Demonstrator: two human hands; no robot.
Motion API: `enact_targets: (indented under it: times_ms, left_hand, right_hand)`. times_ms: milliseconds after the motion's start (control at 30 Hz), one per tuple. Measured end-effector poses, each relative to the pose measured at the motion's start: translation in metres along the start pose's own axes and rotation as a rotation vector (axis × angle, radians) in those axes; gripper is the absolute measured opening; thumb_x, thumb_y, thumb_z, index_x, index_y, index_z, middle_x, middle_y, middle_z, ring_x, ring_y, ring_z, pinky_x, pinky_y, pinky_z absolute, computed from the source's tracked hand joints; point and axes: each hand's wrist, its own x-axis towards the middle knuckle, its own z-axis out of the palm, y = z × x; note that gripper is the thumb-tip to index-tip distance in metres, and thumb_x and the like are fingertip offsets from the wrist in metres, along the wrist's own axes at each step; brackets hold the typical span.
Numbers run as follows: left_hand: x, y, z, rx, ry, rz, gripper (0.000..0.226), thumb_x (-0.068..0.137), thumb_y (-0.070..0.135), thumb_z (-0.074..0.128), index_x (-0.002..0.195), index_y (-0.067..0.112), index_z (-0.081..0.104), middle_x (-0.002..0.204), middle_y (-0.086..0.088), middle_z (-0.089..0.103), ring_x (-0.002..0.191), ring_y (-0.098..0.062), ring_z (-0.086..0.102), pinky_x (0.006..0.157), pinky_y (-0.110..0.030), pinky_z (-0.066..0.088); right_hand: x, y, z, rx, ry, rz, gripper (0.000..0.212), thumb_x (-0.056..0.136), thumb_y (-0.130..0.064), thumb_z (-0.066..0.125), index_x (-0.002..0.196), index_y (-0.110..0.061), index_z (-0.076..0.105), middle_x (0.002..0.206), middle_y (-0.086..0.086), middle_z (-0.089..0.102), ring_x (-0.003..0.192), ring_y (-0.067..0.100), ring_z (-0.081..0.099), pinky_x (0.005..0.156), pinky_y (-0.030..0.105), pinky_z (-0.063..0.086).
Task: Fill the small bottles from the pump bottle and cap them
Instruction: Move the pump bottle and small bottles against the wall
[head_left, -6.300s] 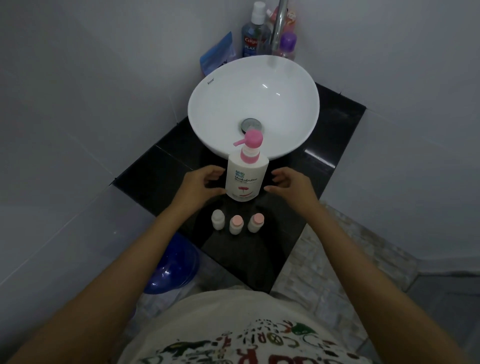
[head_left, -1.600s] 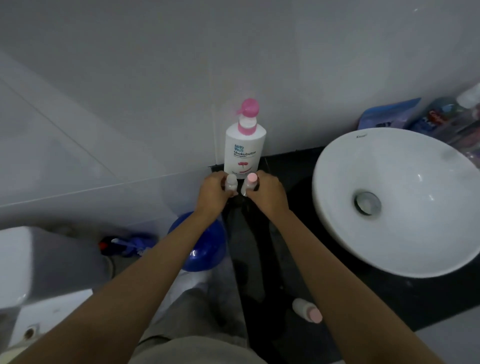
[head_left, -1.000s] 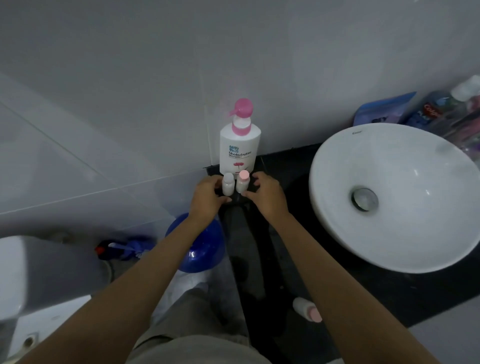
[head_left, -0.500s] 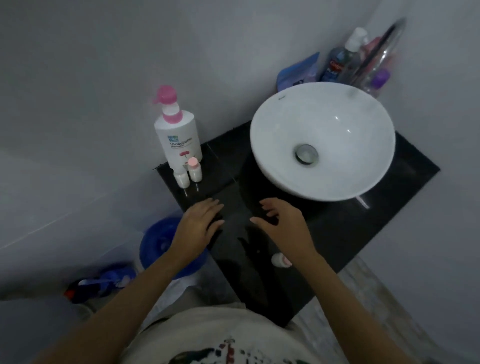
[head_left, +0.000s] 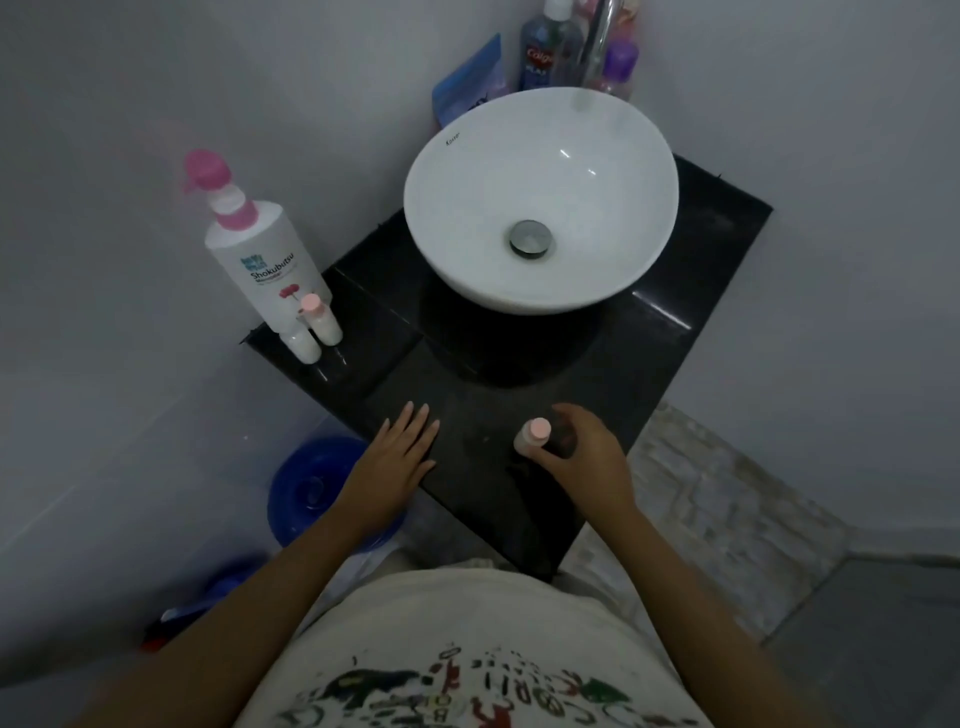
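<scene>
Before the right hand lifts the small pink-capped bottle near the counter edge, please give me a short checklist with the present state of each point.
1. Right hand fingers curled round the small pink-capped bottle: ok.
2. Its cap on: ok.
3. This bottle filled: cannot tell.
4. Left hand flat on the black stone counter, holding nothing: ok.
5. White pump bottle with pink pump upright in the corner: ok.
6. Two other small bottles upright in front of it: ok.

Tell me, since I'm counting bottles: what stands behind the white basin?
Behind the white basin, a blue pouch, a blue Colgate bottle and a purple-capped bottle show. The rim covers their bases.
</scene>
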Motion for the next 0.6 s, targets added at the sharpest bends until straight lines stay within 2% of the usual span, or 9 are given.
enact_targets:
  times_ms: [100, 200, 333, 433, 600]
  left_hand:
    - [-0.001, 0.001, 0.001, -0.010, 0.007, -0.003, 0.053, 0.095, 0.039, 0.024, 0.135, 0.010, 0.044, 0.142, -0.015, 0.047, 0.133, -0.033, 0.040, 0.104, -0.050, 0.035]
    - [-0.001, 0.002, 0.000, -0.006, 0.003, 0.000, 0.053, 0.092, 0.036, 0.028, 0.134, 0.009, 0.046, 0.142, -0.015, 0.047, 0.132, -0.033, 0.042, 0.103, -0.050, 0.037]
    - [-0.001, 0.003, -0.001, 0.022, -0.011, -0.004, 0.053, 0.091, 0.037, 0.029, 0.133, 0.011, 0.049, 0.140, -0.013, 0.051, 0.130, -0.031, 0.046, 0.101, -0.046, 0.042]
    - [-0.002, 0.002, 0.003, 0.027, -0.010, 0.006, 0.052, 0.093, 0.038, 0.028, 0.136, 0.013, 0.044, 0.143, -0.011, 0.047, 0.133, -0.030, 0.043, 0.104, -0.044, 0.037]
    - [-0.001, -0.001, 0.007, 0.025, -0.010, -0.004, 0.053, 0.093, 0.041, 0.029, 0.139, 0.017, 0.039, 0.147, -0.007, 0.043, 0.137, -0.025, 0.037, 0.107, -0.041, 0.030]
  right_hand:
    - [0.000, 0.001, 0.007, -0.013, 0.006, 0.001, 0.039, 0.078, -0.035, 0.072, 0.111, -0.020, 0.060, 0.108, 0.001, 0.064, 0.088, 0.011, 0.056, 0.072, 0.025, 0.041]
    - [0.000, 0.001, 0.012, -0.026, 0.017, -0.016, 0.026, 0.080, -0.032, 0.069, 0.102, -0.020, 0.062, 0.096, 0.000, 0.066, 0.082, 0.013, 0.058, 0.066, 0.025, 0.042]
    - [0.004, 0.000, 0.013, -0.011, 0.031, -0.031, 0.023, 0.079, -0.024, 0.070, 0.100, -0.015, 0.064, 0.090, 0.003, 0.066, 0.079, 0.015, 0.058, 0.069, 0.027, 0.046]
    - [0.009, -0.013, 0.013, 0.037, 0.040, -0.080, 0.019, 0.078, -0.021, 0.070, 0.095, -0.014, 0.065, 0.080, 0.000, 0.064, 0.075, 0.016, 0.061, 0.070, 0.032, 0.051]
    - [0.044, -0.069, 0.020, 0.142, -0.054, -0.234, 0.021, 0.073, -0.017, 0.072, 0.093, -0.014, 0.066, 0.081, 0.001, 0.067, 0.076, 0.014, 0.063, 0.072, 0.030, 0.053]
